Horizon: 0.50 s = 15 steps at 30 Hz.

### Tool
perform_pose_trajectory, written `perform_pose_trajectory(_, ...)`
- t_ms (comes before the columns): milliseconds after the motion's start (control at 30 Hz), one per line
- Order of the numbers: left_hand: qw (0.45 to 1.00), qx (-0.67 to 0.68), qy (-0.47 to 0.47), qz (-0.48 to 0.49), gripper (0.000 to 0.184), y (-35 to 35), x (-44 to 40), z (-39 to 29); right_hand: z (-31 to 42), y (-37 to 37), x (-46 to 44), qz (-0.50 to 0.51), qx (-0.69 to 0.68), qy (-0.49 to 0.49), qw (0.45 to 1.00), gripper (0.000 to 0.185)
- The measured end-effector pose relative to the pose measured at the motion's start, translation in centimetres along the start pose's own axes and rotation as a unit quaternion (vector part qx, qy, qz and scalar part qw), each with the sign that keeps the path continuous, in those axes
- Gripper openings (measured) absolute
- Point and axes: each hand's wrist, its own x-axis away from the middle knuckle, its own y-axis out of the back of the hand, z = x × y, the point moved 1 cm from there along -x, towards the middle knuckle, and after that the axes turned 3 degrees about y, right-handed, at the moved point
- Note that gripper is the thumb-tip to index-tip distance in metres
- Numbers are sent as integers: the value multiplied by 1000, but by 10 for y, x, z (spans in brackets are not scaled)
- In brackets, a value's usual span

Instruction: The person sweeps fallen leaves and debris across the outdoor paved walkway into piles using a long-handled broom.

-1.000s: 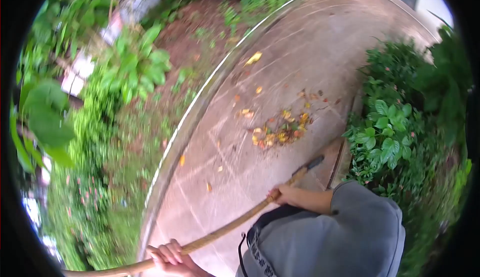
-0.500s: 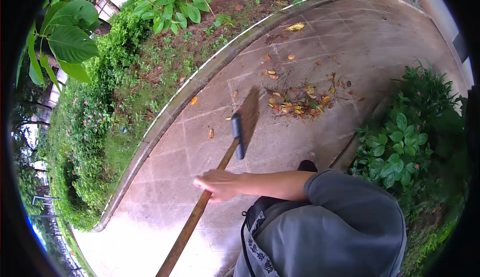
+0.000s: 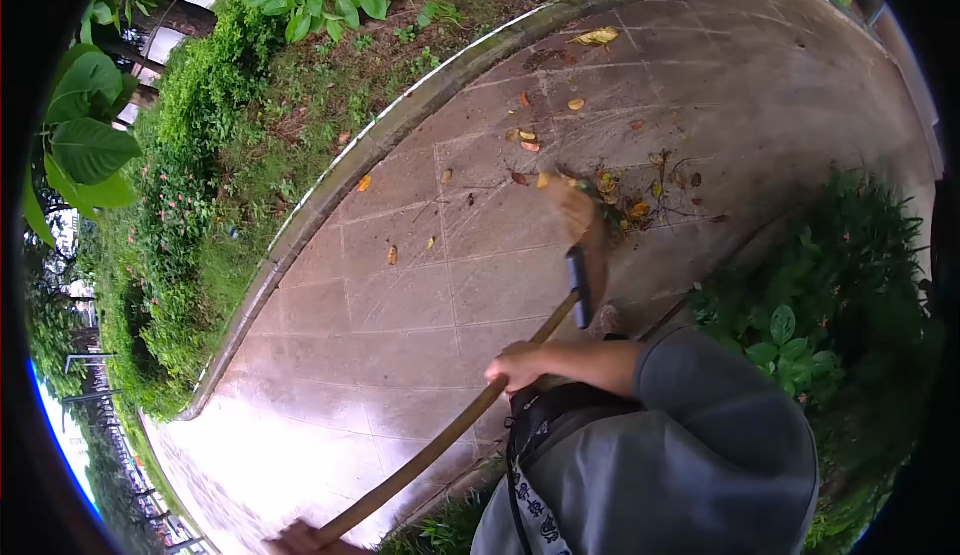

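A long wooden broom handle (image 3: 430, 450) runs from the lower left up to a dark broom head (image 3: 578, 285). Its brown bristles (image 3: 592, 240) are blurred and reach the near side of a pile of yellow, orange and brown leaves (image 3: 640, 210). My right hand (image 3: 515, 365) is wrapped round the handle a little below the head. My left hand (image 3: 300, 537), blurred at the bottom edge, grips the handle's lower end. A few loose leaves lie left of the pile, among them an orange one (image 3: 364, 183).
A paved path (image 3: 400, 305) curves between a white-edged kerb (image 3: 375, 120) and green bushes (image 3: 800, 315) on the right. Grass, shrubs and bare soil lie beyond the kerb. A large yellow leaf (image 3: 597, 36) rests on the far paving.
The broom head has swung from beside the bushes to the left, then back right to the leaf pile. My right hand has moved with it. My left hand left the view and shows again.
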Motion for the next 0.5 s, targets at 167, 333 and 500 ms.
perform_pose_trajectory(167, 936, -74, 341, 50, 32, -47, 212, 127, -282, 20, 204, 6, -24, -90, 996, 27)
perform_pose_trajectory(333, 772, 46, 620, 130, 28, -38, 273, 152, -273, 106, 323, -62, 183, -233, 953, 15)
perform_pose_trajectory(500, 918, -82, 377, 92, 34, 2, 195, 95, -151, 101, 254, -86, 103, -181, 974, 19)
